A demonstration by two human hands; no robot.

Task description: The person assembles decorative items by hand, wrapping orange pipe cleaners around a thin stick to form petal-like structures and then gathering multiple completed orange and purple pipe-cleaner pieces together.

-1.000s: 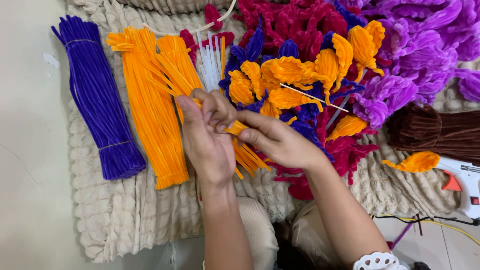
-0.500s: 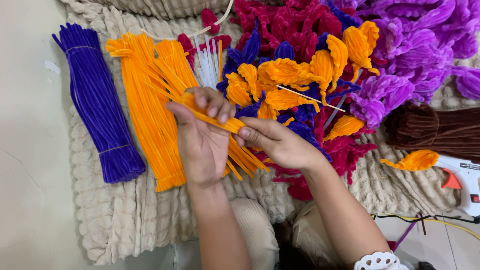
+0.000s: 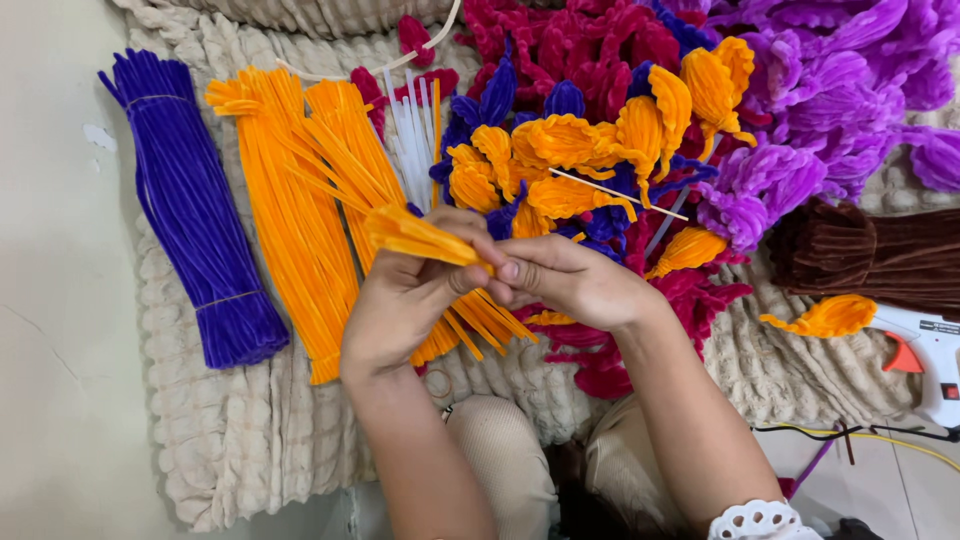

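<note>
Left hand (image 3: 400, 300) and right hand (image 3: 570, 282) both pinch a small sheaf of orange pipe cleaners (image 3: 420, 236) above the cream mat (image 3: 240, 440); shaping step, seemingly; a firm twist is needed.

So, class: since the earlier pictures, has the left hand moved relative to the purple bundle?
Cannot tell; the left hand holds its distance from the purple bundle, though its fingers have regripped the orange stems.

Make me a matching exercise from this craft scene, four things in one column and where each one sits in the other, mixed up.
Things:
1. purple stem bundle
2. glue gun
3. brown stem bundle
4. small orange bunch

Places:
A. right edge, above the glue gun
B. pinched between left hand and right hand
C. far left of the mat
D. lower right, at the mat's edge

Pairs: 1-C, 2-D, 3-A, 4-B
</note>
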